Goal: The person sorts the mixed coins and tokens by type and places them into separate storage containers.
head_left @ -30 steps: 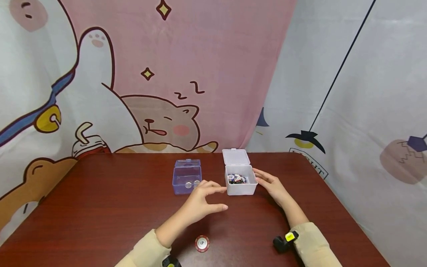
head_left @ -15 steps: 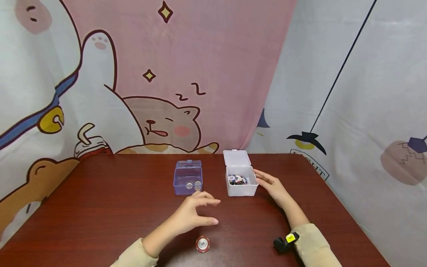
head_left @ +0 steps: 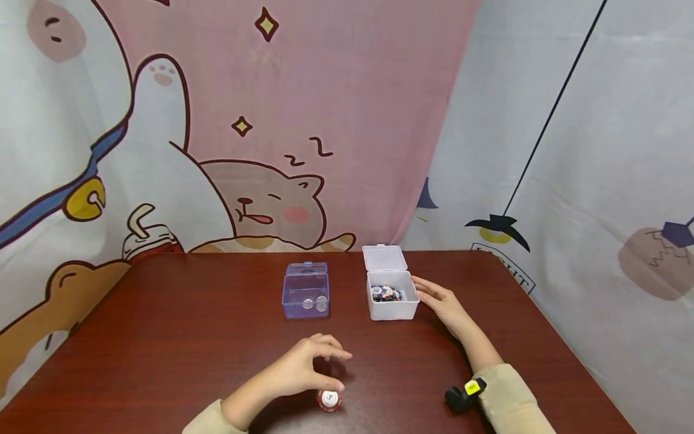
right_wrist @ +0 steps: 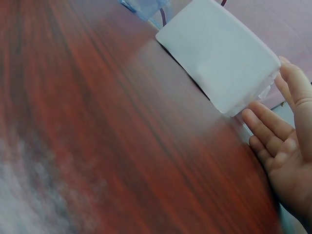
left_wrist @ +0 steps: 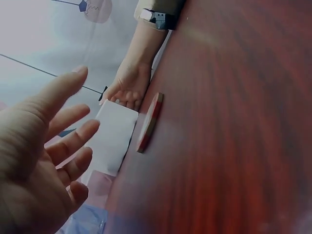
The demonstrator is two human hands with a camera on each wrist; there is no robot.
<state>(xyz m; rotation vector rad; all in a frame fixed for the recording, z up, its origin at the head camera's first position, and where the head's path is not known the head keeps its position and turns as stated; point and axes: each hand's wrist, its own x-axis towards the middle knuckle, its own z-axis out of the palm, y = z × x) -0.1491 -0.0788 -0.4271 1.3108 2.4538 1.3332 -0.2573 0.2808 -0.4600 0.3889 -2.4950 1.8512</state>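
Counting from the head view: two boxes on the tabletop (head_left: 162,337), one blue box (head_left: 305,295) with two clear round pieces inside, one white box (head_left: 391,293) with lid up and a pile of chips, count unreadable. One loose chip (head_left: 329,399), red rim, white centre marked "5", sits near the front edge. Left hand (head_left: 303,371) hovers just over the chip, fingers loosely bent, thumb tip about at the chip's rim; contact unclear, nothing grasped. Right hand (head_left: 441,301) rests flat beside the white box's right wall, grip released. One black wrist device with a yellow tag on the right sleeve; tag text too small.

Left wrist view: left hand (left_wrist: 39,161) spread, nothing in it; one chip (left_wrist: 149,122) seen edge-on, apart from the fingers.

Right wrist view: right hand (right_wrist: 285,146) with straight fingers just beside the white box (right_wrist: 219,58); touching or not, can't tell.
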